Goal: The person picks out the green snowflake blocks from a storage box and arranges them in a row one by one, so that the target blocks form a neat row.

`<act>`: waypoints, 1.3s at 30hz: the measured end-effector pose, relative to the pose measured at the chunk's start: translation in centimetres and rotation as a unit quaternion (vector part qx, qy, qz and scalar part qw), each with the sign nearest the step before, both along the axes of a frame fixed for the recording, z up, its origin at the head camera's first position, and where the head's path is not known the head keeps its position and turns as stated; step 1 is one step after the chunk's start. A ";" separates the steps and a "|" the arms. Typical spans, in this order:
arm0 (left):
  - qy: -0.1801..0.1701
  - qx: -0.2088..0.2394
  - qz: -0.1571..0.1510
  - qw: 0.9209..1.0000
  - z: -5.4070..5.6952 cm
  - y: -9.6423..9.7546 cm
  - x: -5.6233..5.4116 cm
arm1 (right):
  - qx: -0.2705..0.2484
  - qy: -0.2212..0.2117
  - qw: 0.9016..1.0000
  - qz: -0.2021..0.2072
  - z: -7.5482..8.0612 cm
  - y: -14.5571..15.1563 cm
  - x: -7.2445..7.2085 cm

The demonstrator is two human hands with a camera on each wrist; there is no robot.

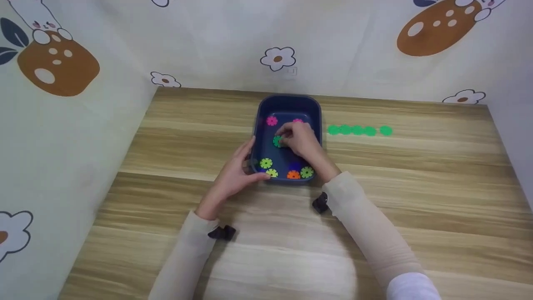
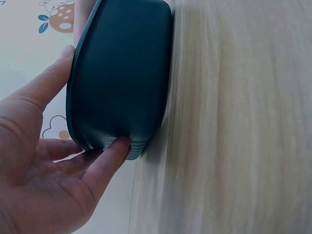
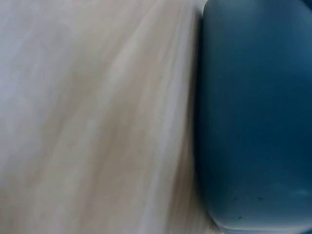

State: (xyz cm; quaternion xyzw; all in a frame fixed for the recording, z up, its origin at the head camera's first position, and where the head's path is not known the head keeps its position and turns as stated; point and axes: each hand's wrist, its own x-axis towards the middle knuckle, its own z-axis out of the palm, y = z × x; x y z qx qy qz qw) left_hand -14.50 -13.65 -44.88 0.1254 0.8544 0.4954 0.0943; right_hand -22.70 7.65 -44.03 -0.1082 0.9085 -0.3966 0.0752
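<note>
A dark blue rectangular bin [image 1: 287,157] stands on the table, holding several small notched plastic discs. My left hand [image 1: 235,174] grips its near left corner, thumb at the rim and fingers against the outer side; the left wrist view shows the bin's wall [image 2: 117,73] between them. Reaching inside, my right hand [image 1: 303,141] pinches a green notched disc [image 1: 277,141] near the middle. Pink discs [image 1: 272,121] lie toward the far end. Yellow-green discs [image 1: 266,163] and an orange disc [image 1: 293,174] lie at the near end. The right wrist view shows only the bin's outside [image 3: 258,112] and the table, without the hand.
Right of the bin, several green discs [image 1: 357,130] lie in a row on the wooden table [image 1: 416,166], the rightmost slightly apart. A wall covering [image 1: 216,46] with printed flowers and rabbits rises behind the table and at its left.
</note>
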 end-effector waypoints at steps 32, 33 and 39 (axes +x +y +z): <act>0.009 -0.027 0.010 1.000 0.2 0.0 0.1 | -0.351 0.058 0.899 -0.257 4.3 21.3 0.8; 0.008 -0.027 0.009 1.000 0.2 0.1 0.1 | -0.345 0.050 0.897 -0.271 4.0 22.0 0.8; 0.013 -0.026 0.005 1.000 0.0 0.0 0.1 | -0.204 -0.008 0.922 -0.329 2.1 25.7 1.1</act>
